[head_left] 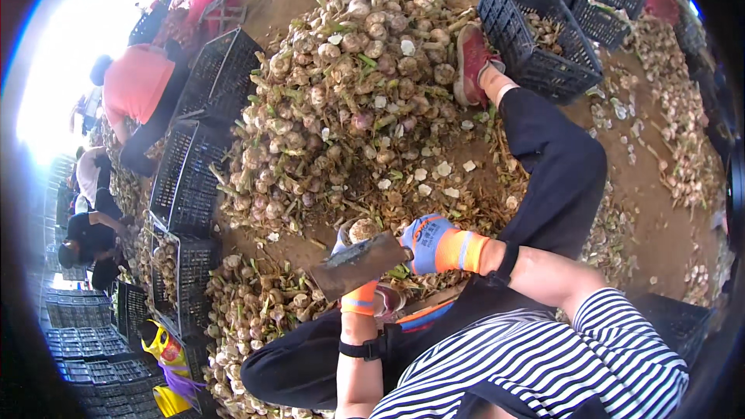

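Note:
My right hand (436, 245), in a blue and orange work glove, is closed round the handle of a cleaver (358, 262). Its broad, dirty blade points left and lies across my left hand (359, 297), which wears a matching glove. A garlic bulb (363, 230) shows just beyond the blade, held in my left fingers, which are mostly hidden by the blade. In front of both hands rises a large heap of garlic (349, 93) with stems and roots attached. Stem scraps and pale pieces of skin (444, 168) litter the ground at its near edge.
More garlic (264, 318) lies beside my left leg. Black plastic crates (186, 174) line the left side; another crate (543, 58) with garlic scraps stands beyond my right foot. Several people work at the left, one in a pink shirt (140, 81). Loose garlic (675, 109) covers ground at right.

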Available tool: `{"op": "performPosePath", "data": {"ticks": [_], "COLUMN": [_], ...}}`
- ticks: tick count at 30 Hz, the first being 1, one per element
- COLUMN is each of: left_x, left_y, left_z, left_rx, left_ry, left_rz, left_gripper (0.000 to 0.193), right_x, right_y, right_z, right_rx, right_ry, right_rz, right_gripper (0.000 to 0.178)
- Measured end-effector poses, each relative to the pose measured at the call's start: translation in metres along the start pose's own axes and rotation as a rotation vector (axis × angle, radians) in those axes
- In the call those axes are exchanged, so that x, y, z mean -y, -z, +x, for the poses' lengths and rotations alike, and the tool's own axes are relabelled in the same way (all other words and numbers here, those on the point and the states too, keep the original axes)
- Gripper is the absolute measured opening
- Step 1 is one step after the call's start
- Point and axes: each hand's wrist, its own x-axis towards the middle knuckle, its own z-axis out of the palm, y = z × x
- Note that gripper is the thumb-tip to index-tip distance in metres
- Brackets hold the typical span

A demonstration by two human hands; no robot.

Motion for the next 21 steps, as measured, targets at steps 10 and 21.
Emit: {"op": "performPosePath", "data": {"ticks": [10, 21], "left_x": [-0.004, -0.065], "left_y": [-0.006, -0.033], "left_z": [-0.003, -0.021], "left_rx": [-0.185, -0.296], "left_ry": [0.087, -0.335], "left_rz": [-0.151, 0.815], "left_gripper": [0.040, 0.056], "right_x": [-0.014, -0.100], "right_y": [-0.018, -0.046], "right_z": [0.018, 0.055], "right_rx": [0.048, -0.315], "right_ry": [-0.039, -0.415], "right_rz": [0.051, 0.623], "right_gripper": [0.045, 0.034]}}
